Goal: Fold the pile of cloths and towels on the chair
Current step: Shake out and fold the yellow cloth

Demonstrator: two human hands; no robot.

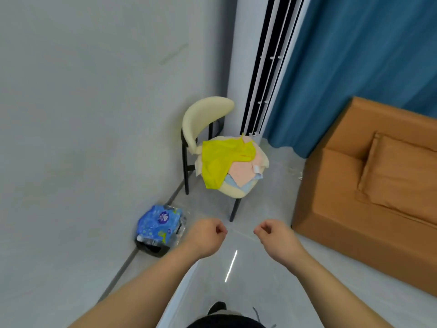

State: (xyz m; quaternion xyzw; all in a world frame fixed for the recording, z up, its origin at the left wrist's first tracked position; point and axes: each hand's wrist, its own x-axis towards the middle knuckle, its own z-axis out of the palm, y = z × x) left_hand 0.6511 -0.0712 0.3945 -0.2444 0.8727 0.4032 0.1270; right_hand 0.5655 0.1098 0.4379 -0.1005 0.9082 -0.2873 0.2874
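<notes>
A cream chair [205, 114] with black legs stands in the room's corner. On its seat lies a loose pile: a bright yellow cloth [220, 159] on top, a peach towel [243, 171] under it, and a light blue cloth [230, 181] showing at the front edge. My left hand [207, 235] and my right hand [274, 235] are held out in front of me, well short of the chair. Both have their fingers curled in and hold nothing.
An orange-brown sofa [369, 192] with a cushion stands at the right. A blue pack of tissues [160, 223] lies on a black bin by the left wall. A white standing air conditioner [260, 67] and a blue curtain [354, 55] are behind the chair. Grey tiled floor lies between me and the chair.
</notes>
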